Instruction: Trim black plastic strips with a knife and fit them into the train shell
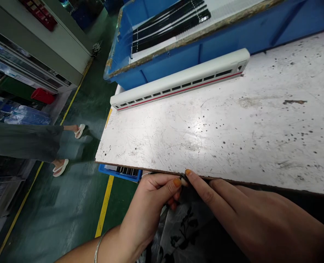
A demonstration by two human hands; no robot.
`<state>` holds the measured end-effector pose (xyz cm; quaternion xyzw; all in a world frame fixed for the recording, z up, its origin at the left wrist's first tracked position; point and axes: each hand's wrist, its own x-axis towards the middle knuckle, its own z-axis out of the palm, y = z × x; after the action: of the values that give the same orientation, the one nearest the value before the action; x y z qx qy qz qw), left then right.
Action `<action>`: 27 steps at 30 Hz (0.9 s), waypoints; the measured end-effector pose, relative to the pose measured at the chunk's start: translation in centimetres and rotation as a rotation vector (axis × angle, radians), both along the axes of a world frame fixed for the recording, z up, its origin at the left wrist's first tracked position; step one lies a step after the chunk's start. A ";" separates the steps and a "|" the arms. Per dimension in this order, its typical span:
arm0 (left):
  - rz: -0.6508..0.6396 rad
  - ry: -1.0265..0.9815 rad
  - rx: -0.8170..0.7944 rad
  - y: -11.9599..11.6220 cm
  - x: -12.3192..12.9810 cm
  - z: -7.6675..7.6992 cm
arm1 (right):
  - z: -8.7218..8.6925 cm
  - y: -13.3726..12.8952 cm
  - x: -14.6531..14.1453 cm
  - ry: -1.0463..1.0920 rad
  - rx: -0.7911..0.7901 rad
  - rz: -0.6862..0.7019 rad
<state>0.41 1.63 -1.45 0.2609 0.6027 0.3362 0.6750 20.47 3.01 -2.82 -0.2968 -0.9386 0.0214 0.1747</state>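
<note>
At the near edge of the white worktable [173,146], my left hand [148,204] is closed, thumb and forefinger pinched together. A small dark piece [183,177] shows at those fingertips, too little of it visible to name. My right hand [249,212] comes in from the right, its forefinger tip meeting the same spot and the other fingers folded under, its thumb hidden. Beyond my hands, untouched, a white model train carriage [184,78] with dark windows and a red stripe lies along the table.
Behind the carriage stands a blue crate [173,54] with long dark strips [167,27] inside. Below the table's left end, a smaller blue bin [120,173] shows. To the left, a person in sandals [60,168] is on the green floor [77,204] near yellow lines.
</note>
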 end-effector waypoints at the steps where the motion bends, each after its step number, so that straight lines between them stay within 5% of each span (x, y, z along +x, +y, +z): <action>1: -0.002 0.000 0.001 0.0 0.0 0.0 | 0.0 0.0 0.0 -0.013 0.001 0.003; 16: 0.019 -0.013 0.023 -0.1 0.1 -0.2 | 0.6 -0.4 0.2 -0.096 0.038 -0.007; 23: 0.045 -0.189 -0.006 -0.4 -0.6 -0.6 | 1.1 0.0 0.2 0.009 -0.076 0.044; 27: 0.024 -0.273 0.004 -0.8 -1.1 0.4 | 1.1 0.4 0.7 0.078 -0.149 0.061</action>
<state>-0.69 0.81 -1.09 0.2069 0.5078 0.3779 0.7460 21.12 3.44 -1.76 -0.2790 -0.9355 0.1079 0.1880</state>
